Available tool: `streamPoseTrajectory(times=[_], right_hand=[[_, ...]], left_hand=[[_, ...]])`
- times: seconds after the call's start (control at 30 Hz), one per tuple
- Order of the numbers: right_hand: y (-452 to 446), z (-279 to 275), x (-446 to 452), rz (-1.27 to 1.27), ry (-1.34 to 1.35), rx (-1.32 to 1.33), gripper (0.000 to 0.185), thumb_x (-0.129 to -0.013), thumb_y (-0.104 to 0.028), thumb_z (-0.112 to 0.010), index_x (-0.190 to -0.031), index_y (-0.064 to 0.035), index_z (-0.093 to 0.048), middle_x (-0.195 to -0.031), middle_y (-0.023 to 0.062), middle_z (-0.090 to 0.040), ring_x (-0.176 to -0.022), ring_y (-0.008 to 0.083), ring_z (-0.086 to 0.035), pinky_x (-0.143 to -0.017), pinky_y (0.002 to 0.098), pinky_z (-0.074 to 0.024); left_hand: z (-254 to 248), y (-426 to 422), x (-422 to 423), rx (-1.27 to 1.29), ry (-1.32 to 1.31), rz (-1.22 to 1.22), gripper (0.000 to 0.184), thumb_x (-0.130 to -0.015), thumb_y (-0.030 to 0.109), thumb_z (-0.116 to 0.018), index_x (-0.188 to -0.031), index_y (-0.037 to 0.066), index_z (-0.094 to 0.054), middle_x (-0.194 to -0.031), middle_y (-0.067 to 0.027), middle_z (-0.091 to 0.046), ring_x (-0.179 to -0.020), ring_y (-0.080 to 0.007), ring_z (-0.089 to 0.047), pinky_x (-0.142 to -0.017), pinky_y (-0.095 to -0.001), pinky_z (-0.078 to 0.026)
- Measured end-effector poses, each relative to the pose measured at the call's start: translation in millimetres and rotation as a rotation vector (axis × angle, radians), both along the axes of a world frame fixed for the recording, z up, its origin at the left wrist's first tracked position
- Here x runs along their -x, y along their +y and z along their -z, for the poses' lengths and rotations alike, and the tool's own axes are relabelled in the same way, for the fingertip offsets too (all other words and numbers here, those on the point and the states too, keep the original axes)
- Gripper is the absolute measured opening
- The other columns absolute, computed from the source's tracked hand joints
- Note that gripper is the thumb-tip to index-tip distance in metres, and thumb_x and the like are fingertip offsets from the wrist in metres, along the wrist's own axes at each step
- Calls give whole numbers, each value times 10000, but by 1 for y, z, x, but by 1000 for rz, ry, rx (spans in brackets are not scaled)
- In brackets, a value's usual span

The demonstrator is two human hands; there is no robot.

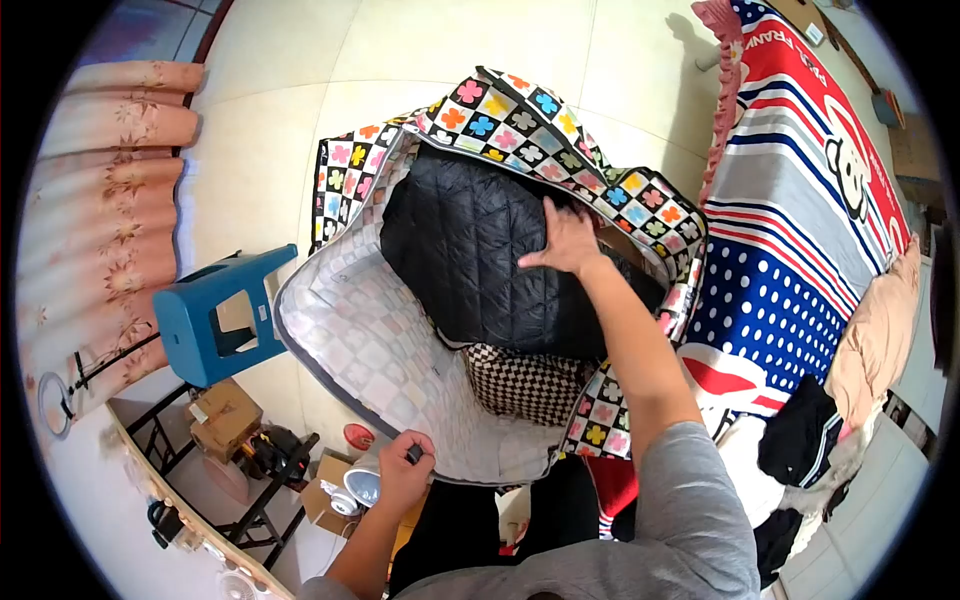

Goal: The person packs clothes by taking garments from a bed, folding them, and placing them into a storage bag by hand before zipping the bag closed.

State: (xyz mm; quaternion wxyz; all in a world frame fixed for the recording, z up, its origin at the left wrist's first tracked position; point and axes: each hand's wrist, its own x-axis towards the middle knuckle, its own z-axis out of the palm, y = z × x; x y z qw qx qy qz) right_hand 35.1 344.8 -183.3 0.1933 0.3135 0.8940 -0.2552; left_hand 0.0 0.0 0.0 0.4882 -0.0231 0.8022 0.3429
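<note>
A large storage bag (350, 370) with a colourful clover check pattern lies open on the floor, its pale lining showing. Inside sits a black quilted garment (470, 250), and below it a black-and-beige checked cloth (525, 385). My right hand (568, 238) rests on the right part of the black garment with its fingers spread. At the bag's lower edge, my left hand (405, 468) is closed around a small dark object whose kind I cannot make out.
A blue plastic stool (205, 330) stands left of the bag, near a floral curtain (105, 220). Cardboard boxes (225, 415) lie lower left. A bed with a striped, dotted cover (770, 270) and clothes (800, 430) borders the right side.
</note>
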Motion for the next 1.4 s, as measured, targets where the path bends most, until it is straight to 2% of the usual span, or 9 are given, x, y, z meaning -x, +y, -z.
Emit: streamPoseTrajectory(times=[0.07,0.17,0.37,0.53,0.63,0.87,1.03,1.17,1.4], right_hand=[[-15,30,1,4,-92,111,858,-584,-512,-681,-1156,47,-371,-925,187,-587,-863,311,-570,-780,371,-441],[-33,50,-17,572,309,377,454,-646,-295,-693,-923,37,-554,-869,156,-617,-779,290,-596,-730,307,-461],[-25,57,-133,1664,910,478,397,-681,-217,-697,-968,25,-570,-882,109,-618,-762,157,-580,-727,251,-436],[-1,58,-86,917,-145,-209,738,-638,-439,-680,-1142,32,-416,-1093,186,-449,-1010,325,-459,-809,380,-410],[-14,-1,-72,713,214,-495,830,-667,-431,-655,-1272,-15,-270,-1268,197,-309,-1150,378,-312,-922,445,-316],[-87,57,-74,361,-177,-85,944,-620,-669,-527,-1358,-226,-140,-1413,121,-7,-1245,465,-54,-906,589,-270],[-45,64,-49,274,-372,0,849,-700,-650,-449,-1361,-230,-120,-1418,73,-55,-1261,429,-52,-951,546,-248],[-13,19,-51,138,-323,-22,550,-818,-492,-413,-1219,-117,-442,-1309,97,-358,-1210,324,-305,-944,454,-281],[32,-73,-149,-561,-883,-77,396,-845,-327,-403,-1158,-118,-524,-1212,64,-484,-1182,236,-377,-980,479,-179]], left_hand=[[-9,1,1,-93,8,-12,83,-677,-47,-519,-699,32,-507,-615,34,-480,-533,-37,-418,-483,-176,-325],[1,7,9,-117,43,-26,90,-673,-52,-520,-695,33,-502,-621,34,-481,-536,-36,-418,-491,-176,-330],[-12,0,11,-66,-67,163,78,-674,-53,-524,-690,23,-512,-634,16,-501,-582,-52,-450,-539,-186,-359],[-9,20,14,-95,-75,91,76,-661,-55,-525,-679,18,-514,-639,-6,-515,-608,-65,-469,-559,-195,-370],[0,21,12,-135,-3,187,73,-660,-54,-525,-675,17,-519,-630,-12,-523,-588,-68,-472,-542,-196,-371],[-5,5,20,-42,3,389,41,-680,-24,-546,-676,16,-540,-613,-31,-555,-548,-80,-499,-513,-202,-383],[-12,3,18,-105,28,453,91,-705,8,-564,-793,29,-568,-590,-42,-551,-542,-89,-526,-513,-217,-404],[-23,62,26,168,-129,455,196,-736,64,-573,-932,56,-566,-550,-43,-536,-474,-112,-513,-475,-242,-400],[18,152,14,-428,458,1112,358,-727,156,-617,-1073,105,-542,-765,-82,-581,-695,-226,-562,-605,-319,-440]])
